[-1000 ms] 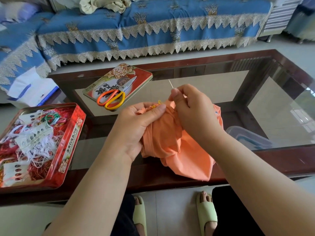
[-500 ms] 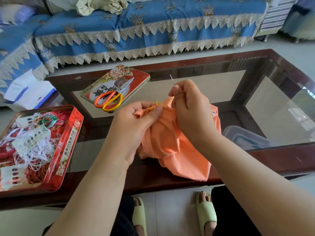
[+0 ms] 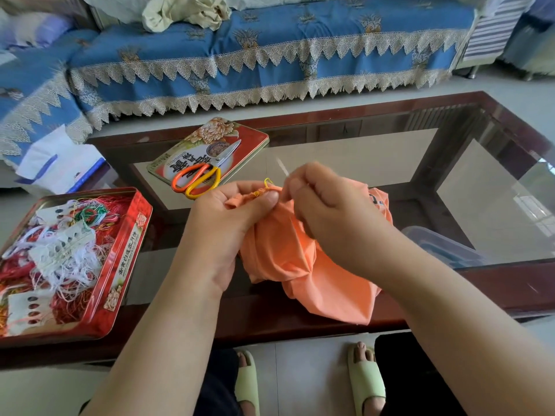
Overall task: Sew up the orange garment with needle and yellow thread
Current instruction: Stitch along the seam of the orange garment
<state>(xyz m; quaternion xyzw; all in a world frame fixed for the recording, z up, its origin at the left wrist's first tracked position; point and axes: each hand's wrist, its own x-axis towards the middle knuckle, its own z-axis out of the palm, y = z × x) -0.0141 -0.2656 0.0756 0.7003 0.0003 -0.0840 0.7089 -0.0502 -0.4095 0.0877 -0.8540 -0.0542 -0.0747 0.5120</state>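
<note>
head view: thread-filled red tin (image 3: 127,259)

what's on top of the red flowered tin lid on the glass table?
Orange-and-yellow-handled scissors lie across the red flowered tin lid, blades toward its far right corner. They cover part of the printed label; nothing else rests on it.

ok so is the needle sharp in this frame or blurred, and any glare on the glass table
Head view: the needle above the right hand is a faint, motion-smeared streak, while the scissors on the tin lid stay crisp. Head view: the glass table carries pale window reflections at right. Head view: wide-angle bending curves the table edges.
</note>
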